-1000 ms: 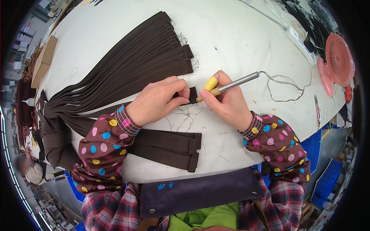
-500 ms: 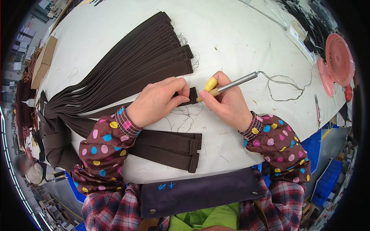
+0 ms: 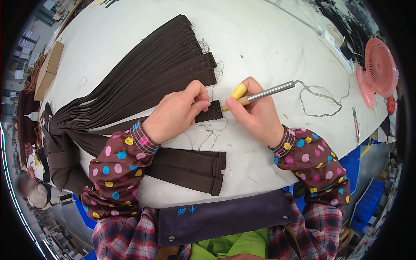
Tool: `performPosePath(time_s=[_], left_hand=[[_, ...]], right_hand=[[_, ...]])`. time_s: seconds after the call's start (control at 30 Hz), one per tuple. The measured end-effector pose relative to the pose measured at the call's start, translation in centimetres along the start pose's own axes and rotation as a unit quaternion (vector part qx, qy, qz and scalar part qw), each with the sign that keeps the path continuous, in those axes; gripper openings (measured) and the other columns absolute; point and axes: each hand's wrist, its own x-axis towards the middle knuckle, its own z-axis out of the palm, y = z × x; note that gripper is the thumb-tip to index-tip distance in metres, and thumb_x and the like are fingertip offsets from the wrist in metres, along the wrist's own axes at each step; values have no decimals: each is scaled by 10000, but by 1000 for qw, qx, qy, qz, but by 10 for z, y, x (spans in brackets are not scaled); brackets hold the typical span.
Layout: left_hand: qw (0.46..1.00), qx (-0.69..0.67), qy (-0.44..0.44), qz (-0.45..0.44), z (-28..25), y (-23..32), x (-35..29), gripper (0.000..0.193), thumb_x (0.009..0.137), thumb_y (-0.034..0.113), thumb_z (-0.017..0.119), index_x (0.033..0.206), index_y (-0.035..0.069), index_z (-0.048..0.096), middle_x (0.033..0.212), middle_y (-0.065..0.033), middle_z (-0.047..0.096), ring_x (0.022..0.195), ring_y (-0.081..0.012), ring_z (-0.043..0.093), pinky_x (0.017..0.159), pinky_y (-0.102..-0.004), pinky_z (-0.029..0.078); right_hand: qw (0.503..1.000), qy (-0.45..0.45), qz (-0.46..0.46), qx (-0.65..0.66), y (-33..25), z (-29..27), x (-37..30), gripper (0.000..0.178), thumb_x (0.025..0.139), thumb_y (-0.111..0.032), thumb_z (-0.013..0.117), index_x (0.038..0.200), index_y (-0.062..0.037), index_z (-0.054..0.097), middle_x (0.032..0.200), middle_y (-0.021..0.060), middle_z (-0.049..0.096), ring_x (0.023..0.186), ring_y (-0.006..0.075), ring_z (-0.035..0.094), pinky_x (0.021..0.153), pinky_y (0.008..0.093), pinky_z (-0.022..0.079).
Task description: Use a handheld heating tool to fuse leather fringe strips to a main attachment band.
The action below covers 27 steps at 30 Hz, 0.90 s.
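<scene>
My right hand grips a corded pen-shaped iron with a steel barrel and a tan front part. A yellow cover sits on its index finger. The iron's tip is beside the stitched end of a dark brown fabric strap. Over that strap, my left hand is closed, thumb and index finger pinched together; what they pinch, possibly a thread, is too small to make out. Loose threads trail below the strap end. Two more straps lie nearer me, and a fanned bundle of straps spreads farther away.
A pink fan stands at the right, next to a white power strip. The iron's grey cable loops across the white tabletop. Tweezers lie near the right edge. A cardboard box is at the far left.
My left hand has lifted slightly and shifted off the strap's end, showing more of it. My right hand has drawn the iron a little to the right.
</scene>
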Motion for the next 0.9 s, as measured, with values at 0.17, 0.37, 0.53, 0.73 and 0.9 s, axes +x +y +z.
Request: performPosePath(time_s=[0.17,0.37,0.53,0.73,0.9], left_hand=[[998,-42,21,-37,2,-2,-1,140,940,144,509,931,41,414,716,-67,625,470,-180,566,474,-298,447],[996,-60,19,-60,0,0,-3,127,948,137,489,940,45,402,719,-68,621,470,-178,562,473,-295,446],[996,-66,19,-53,-1,-1,-5,123,948,132,489,941,45,402,718,-67,620,464,-175,557,466,-293,442],[996,-60,20,-58,-1,0,-5,122,947,126,491,943,43,402,717,-67,617,470,-175,563,464,-290,443],[995,-64,15,-68,-2,3,-5,119,943,122,496,943,42,407,719,-70,616,490,-182,573,476,-296,450]], right_hand=[[999,-5,39,24,-4,-1,12,210,875,-140,614,855,-29,436,639,9,532,538,45,466,472,219,365],[1000,3,20,-19,2,3,15,215,873,-139,618,856,-30,433,633,13,530,529,47,457,468,220,367],[1000,0,12,-21,1,6,14,220,871,-132,620,856,-29,427,638,25,539,532,54,471,471,222,373],[999,-7,9,-38,0,6,14,223,870,-127,619,861,-29,418,643,43,551,527,76,493,475,231,385],[999,-6,7,-42,0,6,14,223,871,-128,618,864,-29,419,641,49,550,522,84,494,476,233,389]])
